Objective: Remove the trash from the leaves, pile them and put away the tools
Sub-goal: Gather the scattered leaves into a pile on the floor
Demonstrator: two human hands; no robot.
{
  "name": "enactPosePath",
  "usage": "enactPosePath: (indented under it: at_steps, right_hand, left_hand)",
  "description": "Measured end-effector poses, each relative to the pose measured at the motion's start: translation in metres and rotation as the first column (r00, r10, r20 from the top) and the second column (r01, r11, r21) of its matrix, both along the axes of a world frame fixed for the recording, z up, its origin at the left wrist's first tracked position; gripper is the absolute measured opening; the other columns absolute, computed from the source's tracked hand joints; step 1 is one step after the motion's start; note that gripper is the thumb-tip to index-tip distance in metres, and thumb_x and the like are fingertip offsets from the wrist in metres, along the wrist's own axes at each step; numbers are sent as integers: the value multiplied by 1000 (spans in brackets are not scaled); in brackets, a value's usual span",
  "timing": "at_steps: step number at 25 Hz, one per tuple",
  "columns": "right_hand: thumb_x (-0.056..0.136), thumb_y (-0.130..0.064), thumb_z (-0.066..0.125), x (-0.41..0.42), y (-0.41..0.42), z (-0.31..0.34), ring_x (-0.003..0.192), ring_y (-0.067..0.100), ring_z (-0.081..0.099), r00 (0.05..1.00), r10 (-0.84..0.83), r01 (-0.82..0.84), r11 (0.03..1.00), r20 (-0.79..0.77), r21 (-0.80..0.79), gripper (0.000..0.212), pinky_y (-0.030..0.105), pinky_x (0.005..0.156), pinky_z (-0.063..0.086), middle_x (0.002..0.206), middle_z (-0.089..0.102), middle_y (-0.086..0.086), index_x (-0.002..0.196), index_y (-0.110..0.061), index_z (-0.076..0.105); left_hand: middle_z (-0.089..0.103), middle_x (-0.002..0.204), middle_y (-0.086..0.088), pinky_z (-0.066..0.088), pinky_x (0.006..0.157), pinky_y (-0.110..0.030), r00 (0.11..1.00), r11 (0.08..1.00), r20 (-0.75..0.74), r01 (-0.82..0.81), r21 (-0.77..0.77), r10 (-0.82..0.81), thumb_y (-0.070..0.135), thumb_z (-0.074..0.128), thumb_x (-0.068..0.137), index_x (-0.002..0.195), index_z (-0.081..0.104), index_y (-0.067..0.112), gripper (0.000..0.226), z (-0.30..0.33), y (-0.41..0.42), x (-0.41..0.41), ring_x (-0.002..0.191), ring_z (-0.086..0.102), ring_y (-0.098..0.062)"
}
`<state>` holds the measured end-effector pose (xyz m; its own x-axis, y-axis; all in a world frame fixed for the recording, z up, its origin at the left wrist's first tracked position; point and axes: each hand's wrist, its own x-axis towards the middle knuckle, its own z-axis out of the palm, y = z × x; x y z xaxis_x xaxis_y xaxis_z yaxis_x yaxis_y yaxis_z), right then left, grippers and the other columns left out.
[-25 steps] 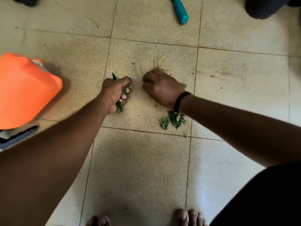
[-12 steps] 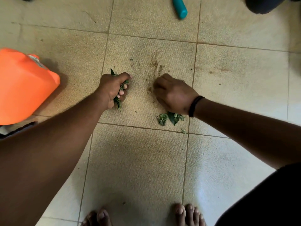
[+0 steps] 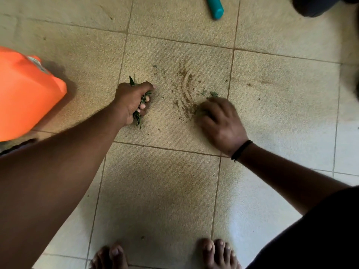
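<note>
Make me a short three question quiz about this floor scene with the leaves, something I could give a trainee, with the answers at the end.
1. True or false: the left hand grips a bunch of leaves.
2. What lies on the tiled floor at the top edge of the view? A) a teal handle B) a red bucket C) a broom head
3. What is the right hand doing?

Key
1. True; leaf tips stick out above and below the curled fingers.
2. A, the teal handle.
3. It lies spread low over the floor beside smears of dirt, with leaf scraps just past its fingertips; whether it holds anything cannot be told.
</note>
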<state>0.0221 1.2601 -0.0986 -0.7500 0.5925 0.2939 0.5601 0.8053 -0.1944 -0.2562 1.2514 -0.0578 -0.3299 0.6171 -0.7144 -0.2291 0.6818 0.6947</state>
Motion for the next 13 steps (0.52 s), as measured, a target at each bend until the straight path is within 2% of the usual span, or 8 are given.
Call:
enactPosePath:
  at_steps: [2, 4, 5, 7, 8, 10, 11, 13]
  right_hand:
    - [101, -23, 57, 6, 16, 6, 125, 43, 50, 973, -206, 198, 976, -101, -92, 28, 56, 100, 46, 130, 58, 23, 117, -3, 66]
    - [102, -28, 50, 2, 26, 9, 136, 44, 38, 945, -323, 299, 921, -57, -250, 42, 55, 111, 39, 142, 47, 24, 134, -1, 54]
    - [103, -29, 48, -2, 27, 8, 139, 43, 34, 951, -310, 290, 911, -21, -294, 45, 54, 114, 36, 146, 44, 24, 139, -1, 50]
    - [103, -23, 46, -6, 25, 5, 135, 42, 40, 985, -174, 160, 943, -22, -291, 38, 52, 111, 40, 139, 50, 23, 133, -1, 55]
    - [101, -18, 48, -6, 24, 5, 127, 41, 47, 992, -110, 91, 959, -58, -268, 33, 49, 104, 45, 131, 56, 21, 126, -1, 61]
    - [99, -16, 54, -9, 23, 11, 113, 36, 53, 985, -118, 86, 969, -127, -233, 27, 46, 91, 50, 119, 61, 19, 118, -1, 65]
    - [99, -23, 55, -13, 25, 13, 114, 35, 52, 981, -155, 124, 963, -116, -241, 30, 44, 91, 50, 121, 59, 18, 120, -3, 64]
    - [97, -42, 56, -23, 27, 14, 123, 34, 47, 986, -164, 162, 952, 14, -259, 44, 42, 98, 47, 131, 54, 17, 127, -10, 60]
  left_hand:
    - [49, 51, 5, 20, 38, -14, 1000, 1000, 1, -3, 3, 3, 20, 70, 90, 72, 58, 14, 23, 0, 0, 1, 38, 32, -7]
    - [49, 51, 5, 20, 38, -14, 1000, 1000, 1, -6, 0, 6, 20, 70, 90, 71, 58, 14, 23, 1, 0, 1, 38, 32, -7]
    - [49, 51, 4, 20, 38, -14, 1000, 1000, 2, -7, 0, 7, 20, 70, 90, 70, 58, 14, 24, 1, 0, 0, 38, 32, -7]
    - [49, 52, 4, 21, 38, -14, 1000, 1000, 7, -9, 2, 9, 20, 70, 90, 69, 59, 14, 24, 1, 0, 0, 39, 32, -8]
    - [49, 52, 4, 21, 38, -14, 1000, 1000, 10, -8, 5, 8, 20, 70, 90, 70, 60, 15, 23, 0, 0, 0, 39, 32, -8]
    - [49, 52, 4, 21, 38, -14, 1000, 1000, 7, 0, 7, 0, 20, 70, 90, 71, 60, 14, 22, 0, 1, -1, 38, 32, -8]
    - [49, 52, 4, 21, 39, -14, 1000, 1000, 3, 2, 8, -2, 20, 70, 90, 71, 60, 14, 22, -1, 0, -1, 38, 32, -8]
    - [49, 52, 4, 21, 39, -14, 1000, 1000, -1, 1, 12, -1, 20, 70, 90, 70, 59, 14, 23, -2, 0, -1, 38, 32, -8]
